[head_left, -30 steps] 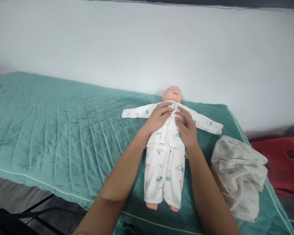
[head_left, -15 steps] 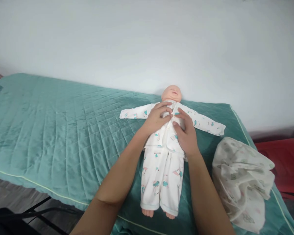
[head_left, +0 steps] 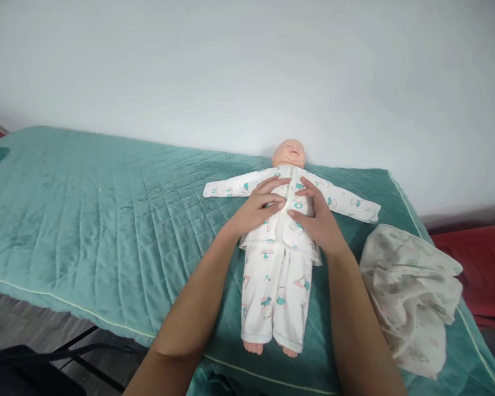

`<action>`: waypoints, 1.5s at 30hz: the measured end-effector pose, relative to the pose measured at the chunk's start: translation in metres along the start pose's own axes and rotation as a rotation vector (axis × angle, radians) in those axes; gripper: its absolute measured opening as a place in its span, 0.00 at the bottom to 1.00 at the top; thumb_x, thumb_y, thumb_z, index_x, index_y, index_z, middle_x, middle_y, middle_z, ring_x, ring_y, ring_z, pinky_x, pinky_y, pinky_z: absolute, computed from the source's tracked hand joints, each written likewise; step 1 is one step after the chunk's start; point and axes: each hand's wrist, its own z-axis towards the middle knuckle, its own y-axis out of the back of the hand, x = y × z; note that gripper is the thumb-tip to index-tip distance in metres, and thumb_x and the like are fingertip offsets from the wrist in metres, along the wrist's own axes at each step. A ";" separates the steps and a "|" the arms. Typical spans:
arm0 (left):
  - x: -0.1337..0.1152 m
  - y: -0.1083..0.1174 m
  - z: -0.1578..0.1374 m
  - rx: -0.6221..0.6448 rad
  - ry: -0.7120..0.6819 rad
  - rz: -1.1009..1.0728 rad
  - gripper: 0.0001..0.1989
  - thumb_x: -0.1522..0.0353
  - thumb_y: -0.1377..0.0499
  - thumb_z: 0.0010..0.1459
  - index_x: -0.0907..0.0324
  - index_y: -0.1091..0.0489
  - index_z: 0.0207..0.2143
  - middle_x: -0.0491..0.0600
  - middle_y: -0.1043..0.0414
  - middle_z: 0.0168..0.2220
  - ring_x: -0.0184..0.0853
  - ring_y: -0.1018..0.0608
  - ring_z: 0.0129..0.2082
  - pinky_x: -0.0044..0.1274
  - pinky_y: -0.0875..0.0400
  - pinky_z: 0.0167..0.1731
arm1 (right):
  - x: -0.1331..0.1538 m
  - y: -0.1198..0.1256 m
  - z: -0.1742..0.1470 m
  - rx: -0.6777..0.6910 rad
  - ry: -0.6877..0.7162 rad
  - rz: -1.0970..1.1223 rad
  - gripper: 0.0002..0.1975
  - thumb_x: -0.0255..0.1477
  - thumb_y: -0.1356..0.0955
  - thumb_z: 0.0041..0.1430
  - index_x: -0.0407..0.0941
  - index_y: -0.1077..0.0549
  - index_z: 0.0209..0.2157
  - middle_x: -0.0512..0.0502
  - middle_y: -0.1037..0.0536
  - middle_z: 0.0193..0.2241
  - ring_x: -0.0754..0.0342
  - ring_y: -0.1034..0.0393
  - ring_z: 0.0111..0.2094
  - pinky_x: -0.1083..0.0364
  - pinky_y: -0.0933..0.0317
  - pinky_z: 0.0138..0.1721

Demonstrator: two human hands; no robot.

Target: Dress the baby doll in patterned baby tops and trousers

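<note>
A baby doll [head_left: 289, 153] lies on its back, its head toward the wall and its bare feet toward me. It wears a white printed jacket [head_left: 299, 234] with buttons down the front and matching trousers [head_left: 258, 297]; both sleeves are spread out sideways. My left hand [head_left: 262, 206] rests on the left half of the jacket, fingers apart and reaching to the front edge. On the other half lies my right hand [head_left: 318, 220], its fingers also spread, the thumb beside a button [head_left: 284, 211] at the middle of the front.
A green quilted cover [head_left: 107, 220] spreads over the bed against a pale wall [head_left: 231, 71]. To the right lies a crumpled white printed cloth [head_left: 412, 297]. Beyond the bed's right edge stands a red chair [head_left: 478, 269]. Black metal legs [head_left: 82, 335] show at lower left.
Both hands have slid slightly down the jacket toward me. The jacket's front edges now lie closer together at the collar. The view has shifted a little.
</note>
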 end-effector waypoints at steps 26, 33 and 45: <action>0.007 -0.001 -0.016 -0.022 0.005 -0.016 0.09 0.60 0.41 0.65 0.51 0.23 0.43 0.46 0.41 0.68 0.39 0.49 0.73 0.42 0.52 0.70 | 0.000 -0.007 0.000 -0.095 0.015 -0.096 0.18 0.36 0.25 0.53 0.51 0.29 0.44 0.46 0.37 0.65 0.44 0.46 0.67 0.37 0.56 0.68; -0.002 -0.009 -0.013 -0.123 -0.005 0.097 0.03 0.66 0.39 0.62 0.54 0.26 0.36 0.48 0.34 0.64 0.40 0.43 0.70 0.42 0.47 0.68 | 0.003 -0.009 0.000 -0.104 0.029 -0.074 0.18 0.37 0.25 0.53 0.50 0.29 0.44 0.45 0.36 0.65 0.45 0.46 0.67 0.38 0.55 0.69; -0.006 -0.018 -0.013 -0.180 -0.070 0.249 0.06 0.71 0.43 0.59 0.52 0.27 0.36 0.48 0.33 0.63 0.41 0.37 0.67 0.42 0.42 0.65 | 0.001 -0.010 0.000 -0.106 0.070 -0.056 0.14 0.42 0.29 0.60 0.51 0.30 0.44 0.46 0.35 0.64 0.47 0.44 0.67 0.41 0.52 0.68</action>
